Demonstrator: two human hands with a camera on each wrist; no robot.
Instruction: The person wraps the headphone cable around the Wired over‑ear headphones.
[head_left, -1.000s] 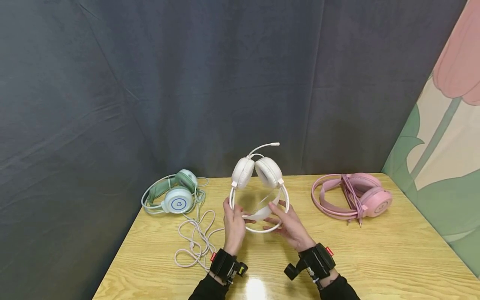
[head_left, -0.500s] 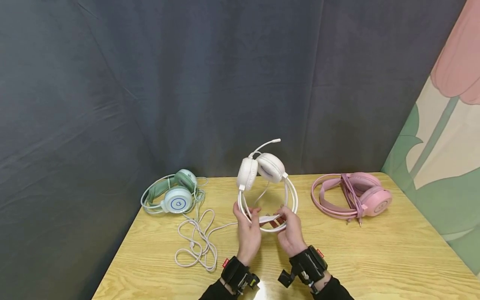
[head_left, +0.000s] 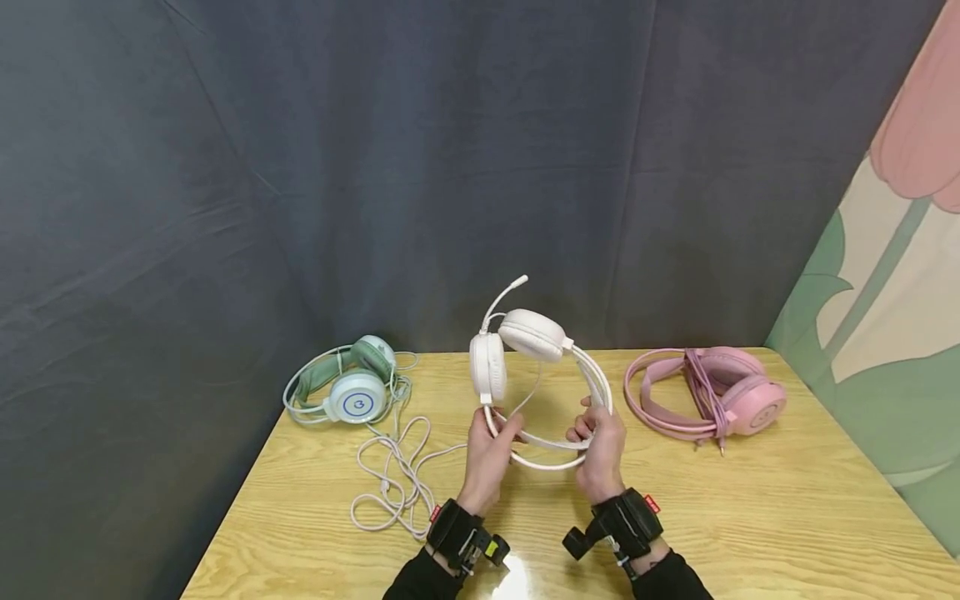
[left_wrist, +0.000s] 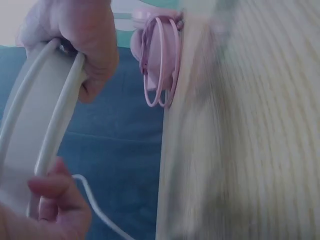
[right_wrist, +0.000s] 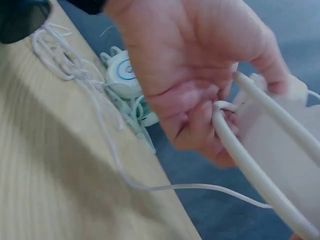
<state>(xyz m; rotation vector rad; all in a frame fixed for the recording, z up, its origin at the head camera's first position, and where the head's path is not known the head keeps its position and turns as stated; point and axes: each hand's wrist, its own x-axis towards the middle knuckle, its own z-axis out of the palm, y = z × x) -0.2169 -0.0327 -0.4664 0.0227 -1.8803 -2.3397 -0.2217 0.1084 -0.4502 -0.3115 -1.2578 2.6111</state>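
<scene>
Three headsets are counted in the head view: one green headset point(head_left: 358, 398) and one pink headset point(head_left: 750, 402) on the bench point(head_left: 750, 533), and one white headset point(head_left: 533, 335) held above it, gripped by the left hand point(head_left: 486, 460) and the right hand point(head_left: 604, 452). In the left wrist view, its headband point(left_wrist: 34, 115) is clasped by curled fingers. In the right wrist view, one cable point(right_wrist: 150, 189) is left trailing. Two-handed handling seems in hand; an even grip is called for next.

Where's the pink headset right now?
In the head view, the pink headset lies on the table, toward the back right, right of the white headset.
</scene>
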